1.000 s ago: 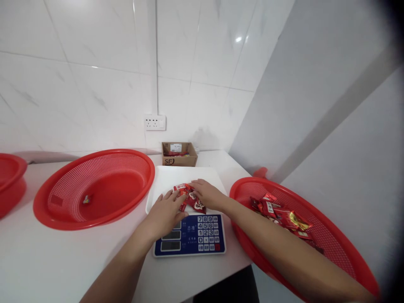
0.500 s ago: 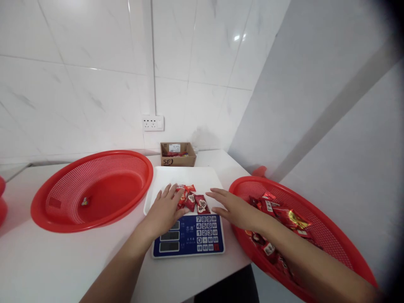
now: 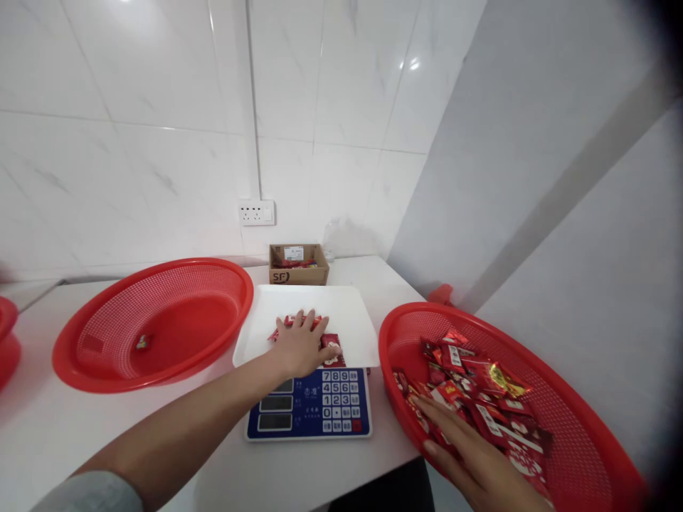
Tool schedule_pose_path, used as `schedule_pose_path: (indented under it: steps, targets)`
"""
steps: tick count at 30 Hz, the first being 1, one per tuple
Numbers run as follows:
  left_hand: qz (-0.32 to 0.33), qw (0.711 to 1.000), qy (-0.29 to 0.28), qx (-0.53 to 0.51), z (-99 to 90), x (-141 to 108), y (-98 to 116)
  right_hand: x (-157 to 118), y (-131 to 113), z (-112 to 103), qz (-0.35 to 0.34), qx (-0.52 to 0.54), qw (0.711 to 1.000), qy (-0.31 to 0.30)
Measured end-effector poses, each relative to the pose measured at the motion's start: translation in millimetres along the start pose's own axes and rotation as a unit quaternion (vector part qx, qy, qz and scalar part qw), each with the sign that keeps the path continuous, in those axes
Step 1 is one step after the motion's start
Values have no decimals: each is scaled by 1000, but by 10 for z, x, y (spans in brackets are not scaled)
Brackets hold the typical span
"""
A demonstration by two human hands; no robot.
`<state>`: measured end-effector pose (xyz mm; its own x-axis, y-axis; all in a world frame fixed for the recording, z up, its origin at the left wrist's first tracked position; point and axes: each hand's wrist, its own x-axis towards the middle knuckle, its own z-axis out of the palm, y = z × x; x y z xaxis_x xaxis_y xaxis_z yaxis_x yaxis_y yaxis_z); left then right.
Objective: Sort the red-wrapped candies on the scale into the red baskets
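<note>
My left hand [image 3: 299, 347] lies with fingers spread over several red snack packets [image 3: 333, 347] on the white pan of a digital scale [image 3: 358, 313]. Part of the packets is hidden under the palm. Over the near left part of the right-hand red basket [image 3: 579, 377] is my right hand [image 3: 462, 444], its fingers stretched out above the loose red packets [image 3: 480, 398]. Whether its fingertips touch the packets I cannot tell. No packet shows in its grasp. The scale's blue keypad panel [image 3: 309, 405] faces me.
A second red basket [image 3: 69, 355] stands on the left with one small packet [image 3: 143, 342] inside. Behind the scale is a cardboard box [image 3: 299, 275] holding packets. A wall socket [image 3: 257, 212] is above it. Another red rim [image 3: 6, 316] shows at the far left.
My right hand has moved from beside the packets on the scale to over the right basket. My left hand has shifted slightly right, over the packets. The view has shifted a little.
</note>
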<state>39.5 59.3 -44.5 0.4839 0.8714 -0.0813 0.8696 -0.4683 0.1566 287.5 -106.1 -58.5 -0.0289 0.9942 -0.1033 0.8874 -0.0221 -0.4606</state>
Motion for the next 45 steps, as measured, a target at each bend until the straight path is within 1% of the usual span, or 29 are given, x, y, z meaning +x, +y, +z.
schedule_pose_path:
  steps: [2, 5, 8, 10, 12, 14, 17, 19, 22, 24, 25, 27, 29, 31, 33, 34, 35, 36, 38, 39, 40, 41, 42, 43, 45]
  targets:
    - [23, 1000, 0, 16, 8, 25, -47, -18, 18, 47, -5, 23, 1000, 12]
    - [96, 995, 1, 21, -26, 40, -190, -28, 32, 65, -8, 49, 999, 16]
    - [177, 984, -7, 20, -111, 50, -380, -21, 65, 85, -12, 67, 998, 19]
    - [199, 980, -11, 23, -181, 50, -484, -11, 97, 114, -20, 74, 997, 18]
    - [177, 984, -6, 24, -245, 38, -532, -3, 127, 146, -27, 79, 996, 18]
    - [110, 994, 2, 14, -283, 17, -507, -6, 144, 171, -31, 83, 996, 19]
    - [10, 1000, -10, -9, -267, -7, -364, -19, 153, 192, -33, 85, 995, 34]
    - [-17, 999, -27, -12, -210, 4, -250, -18, 160, 200, -35, 84, 995, 39]
    - [-18, 999, -27, 7, -100, 70, -146, -2, 174, 202, -39, 76, 996, 30]
    - [7, 1000, -12, 22, -48, 128, -151, 7, 177, 196, -41, 71, 996, 30]
    - [30, 999, -4, 28, -39, 155, -177, 9, 176, 191, -43, 71, 996, 33]
    - [97, 995, 1, 33, -63, 200, -266, 10, 170, 181, -51, 72, 996, 34]
    - [173, 984, -14, 29, -139, 226, -388, 6, 162, 173, -59, 73, 995, 29]
    - [233, 971, -41, 22, -240, 235, -512, -2, 148, 162, -56, 69, 996, 30]
    - [268, 961, -59, 22, -326, 238, -605, -16, 128, 144, -49, 64, 996, 33]
    - [270, 961, -57, 24, -352, 239, -630, -23, 117, 133, -48, 64, 996, 33]
    - [258, 965, -45, 25, -363, 243, -636, -30, 107, 122, -51, 64, 996, 32]
    - [225, 974, -25, 23, -359, 250, -622, -36, 98, 113, -53, 66, 996, 33]
    - [110, 994, 17, 3, -313, 273, -538, -46, 90, 102, -56, 70, 995, 35]
    - [46, 999, 25, -12, -276, 288, -473, -49, 90, 101, -56, 71, 995, 36]
    - [-10, 999, 22, -26, -233, 304, -400, -50, 92, 102, -55, 73, 995, 36]
    - [-52, 998, 10, -35, -186, 318, -327, -50, 95, 104, -53, 75, 995, 36]
    - [-75, 996, -4, -38, -140, 331, -258, -48, 97, 107, -52, 76, 995, 37]
    - [-84, 996, -12, -34, -95, 341, -201, -45, 97, 108, -51, 77, 995, 37]
    - [-77, 997, 5, -11, -17, 353, -131, -37, 91, 104, -48, 78, 995, 38]
